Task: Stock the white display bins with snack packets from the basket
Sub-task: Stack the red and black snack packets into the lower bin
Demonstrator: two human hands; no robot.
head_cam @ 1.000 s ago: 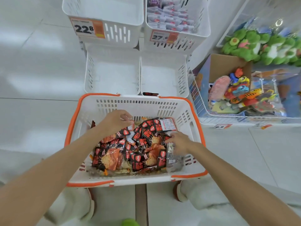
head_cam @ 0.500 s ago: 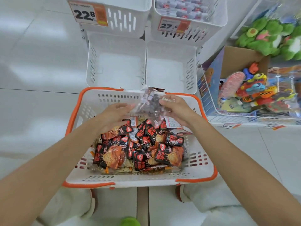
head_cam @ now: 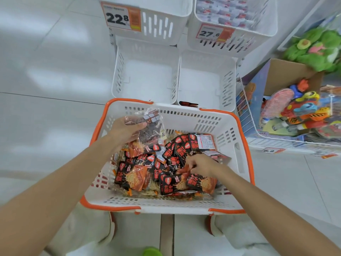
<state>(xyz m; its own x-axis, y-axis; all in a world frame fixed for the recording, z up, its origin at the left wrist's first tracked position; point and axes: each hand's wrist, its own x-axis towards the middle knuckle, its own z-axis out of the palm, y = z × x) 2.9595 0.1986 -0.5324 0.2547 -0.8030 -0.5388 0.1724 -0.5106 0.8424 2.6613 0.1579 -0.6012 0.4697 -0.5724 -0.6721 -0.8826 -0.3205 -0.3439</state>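
A white basket with an orange rim (head_cam: 245, 145) sits on the floor in front of me, filled with several black-and-orange snack packets (head_cam: 136, 178). My left hand (head_cam: 123, 130) holds a clear bag of dark snacks (head_cam: 150, 126) over the basket's far left corner. My right hand (head_cam: 201, 166) reaches down into the pile, its fingers curled among the packets. Two white lower display bins stand just beyond the basket, the left bin (head_cam: 145, 74) and the right bin (head_cam: 206, 78), both bare inside.
Two upper bins carry price tags 22.8 (head_cam: 120, 18) and 27.6 (head_cam: 215, 33); the right one holds pale packets. A wire rack of toys (head_cam: 295, 115) and green plush toys (head_cam: 317, 50) stand at the right. A dark packet (head_cam: 188, 103) lies behind the basket rim.
The clear bag passed from both hands to my left hand alone and shifted left. My right hand dropped back down into the packet pile.
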